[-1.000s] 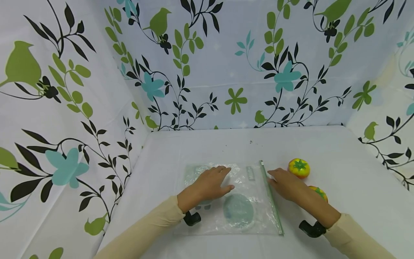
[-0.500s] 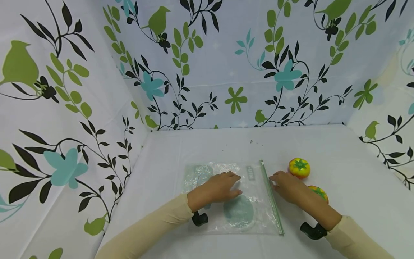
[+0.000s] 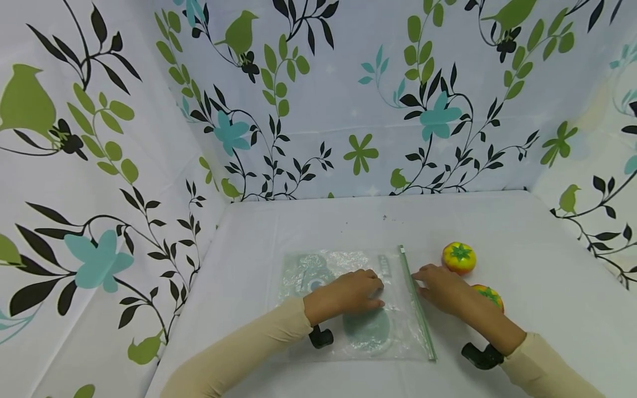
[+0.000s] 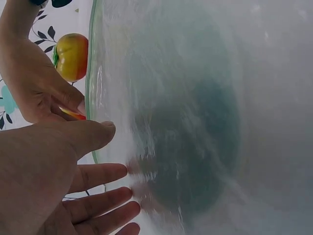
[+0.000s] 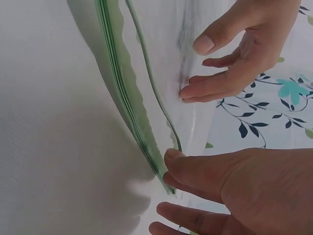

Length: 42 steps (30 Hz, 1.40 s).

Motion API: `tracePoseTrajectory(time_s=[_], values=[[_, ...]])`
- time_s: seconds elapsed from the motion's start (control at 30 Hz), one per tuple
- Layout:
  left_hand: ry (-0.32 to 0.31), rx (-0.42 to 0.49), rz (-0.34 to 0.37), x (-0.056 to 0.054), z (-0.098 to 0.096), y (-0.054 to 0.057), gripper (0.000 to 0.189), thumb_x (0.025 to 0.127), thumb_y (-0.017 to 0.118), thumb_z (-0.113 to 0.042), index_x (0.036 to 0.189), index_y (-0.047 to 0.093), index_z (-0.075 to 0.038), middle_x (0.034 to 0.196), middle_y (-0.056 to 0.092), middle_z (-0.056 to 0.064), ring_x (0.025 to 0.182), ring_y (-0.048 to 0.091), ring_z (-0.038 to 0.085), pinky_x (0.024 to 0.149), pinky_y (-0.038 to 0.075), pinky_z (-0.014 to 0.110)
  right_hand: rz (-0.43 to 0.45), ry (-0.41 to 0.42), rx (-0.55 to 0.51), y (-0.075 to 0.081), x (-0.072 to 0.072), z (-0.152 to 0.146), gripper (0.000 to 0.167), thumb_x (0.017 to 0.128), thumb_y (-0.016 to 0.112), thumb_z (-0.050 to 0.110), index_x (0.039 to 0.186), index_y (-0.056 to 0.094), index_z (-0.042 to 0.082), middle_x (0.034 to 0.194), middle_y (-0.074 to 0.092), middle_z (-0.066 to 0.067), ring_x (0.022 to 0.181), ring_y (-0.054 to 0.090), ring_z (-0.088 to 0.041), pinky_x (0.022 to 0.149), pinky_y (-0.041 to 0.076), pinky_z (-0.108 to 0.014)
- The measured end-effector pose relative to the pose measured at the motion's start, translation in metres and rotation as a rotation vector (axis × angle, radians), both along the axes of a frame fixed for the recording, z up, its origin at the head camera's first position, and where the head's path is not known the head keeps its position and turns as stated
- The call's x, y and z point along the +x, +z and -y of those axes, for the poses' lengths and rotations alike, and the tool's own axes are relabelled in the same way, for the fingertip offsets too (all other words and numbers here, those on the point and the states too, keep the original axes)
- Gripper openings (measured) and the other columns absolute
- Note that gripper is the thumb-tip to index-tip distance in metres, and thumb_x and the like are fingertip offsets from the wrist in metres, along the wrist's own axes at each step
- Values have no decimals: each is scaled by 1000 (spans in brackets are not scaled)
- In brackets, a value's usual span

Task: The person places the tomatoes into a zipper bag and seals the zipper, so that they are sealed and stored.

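Note:
A clear plastic zip bag (image 3: 318, 345) with pale green printed shapes lies flat, its green zip strip (image 3: 417, 309) along the right side. My left hand (image 3: 348, 296) is over the bag's middle, palm down. In the left wrist view its fingers (image 4: 105, 200) are loosely extended, tips right at the film. My right hand (image 3: 440, 284) is at the zip strip; in the right wrist view, thumb and index finger (image 5: 188, 166) pinch the bag's edge near the strip. There the bag's mouth shows two green edges set apart.
Two yellow-orange fruits with green leafy tops are on the white table (image 3: 298, 226): the far fruit (image 3: 459, 258) beyond my right hand, the near fruit (image 3: 490, 297) partly hidden by my right forearm. A patterned cloth (image 3: 308, 110) stands behind and at both sides.
My left hand has moved right and slightly nearer across the bag, toward the zip strip. My right hand, the bag and the fruits stay about where they were.

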State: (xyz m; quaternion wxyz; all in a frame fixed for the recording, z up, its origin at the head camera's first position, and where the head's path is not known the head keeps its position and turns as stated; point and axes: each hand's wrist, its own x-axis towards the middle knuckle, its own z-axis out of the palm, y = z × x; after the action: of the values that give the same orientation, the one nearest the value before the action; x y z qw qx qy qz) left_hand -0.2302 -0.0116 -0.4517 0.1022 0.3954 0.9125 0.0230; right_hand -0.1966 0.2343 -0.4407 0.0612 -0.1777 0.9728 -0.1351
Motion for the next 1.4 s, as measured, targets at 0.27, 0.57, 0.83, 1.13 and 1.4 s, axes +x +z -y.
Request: tracePoseTrajectory(time_s=[0.27, 0.57, 0.83, 1.13, 1.4], values=[[18, 22, -56, 4, -5, 1, 43, 103, 66, -47, 134, 71, -18, 135, 66, 3, 118, 65, 18, 96, 55, 33, -17, 29, 38, -3, 5, 2, 39, 94, 80, 18, 130, 73, 3, 133, 67, -25, 118, 66, -45, 96, 56, -57], [102, -29, -72, 2, -26, 5, 57, 99, 60, -67, 125, 73, -17, 118, 67, 1, 98, 66, 17, 83, 56, 35, -10, 28, 55, -5, 10, 2, 44, 93, 81, 23, 132, 72, 4, 137, 65, -26, 122, 65, -46, 97, 55, -60], [194, -86, -35, 1, -42, 11, 72, 95, 55, -77, 136, 68, -19, 128, 67, 4, 111, 67, 23, 88, 56, 39, 17, 16, 42, -7, 15, 3, 48, 92, 83, 24, 135, 71, 5, 140, 64, -25, 127, 62, -47, 98, 54, -62], [256, -137, 7, 3, -56, 18, 82, 92, 52, -84, 145, 61, -22, 142, 61, 7, 127, 61, 25, 102, 50, 42, 25, 14, 43, -7, 23, 4, 53, 91, 84, 23, 137, 68, 3, 145, 61, -26, 132, 59, -48, 101, 50, -66], [297, -159, -3, 5, -60, 14, 88, 88, 48, -90, 141, 62, -21, 140, 60, 6, 126, 60, 25, 107, 46, 44, 27, 25, 38, -7, 26, 3, 57, 91, 84, 25, 140, 66, 3, 147, 59, -27, 134, 56, -50, 103, 46, -70]])
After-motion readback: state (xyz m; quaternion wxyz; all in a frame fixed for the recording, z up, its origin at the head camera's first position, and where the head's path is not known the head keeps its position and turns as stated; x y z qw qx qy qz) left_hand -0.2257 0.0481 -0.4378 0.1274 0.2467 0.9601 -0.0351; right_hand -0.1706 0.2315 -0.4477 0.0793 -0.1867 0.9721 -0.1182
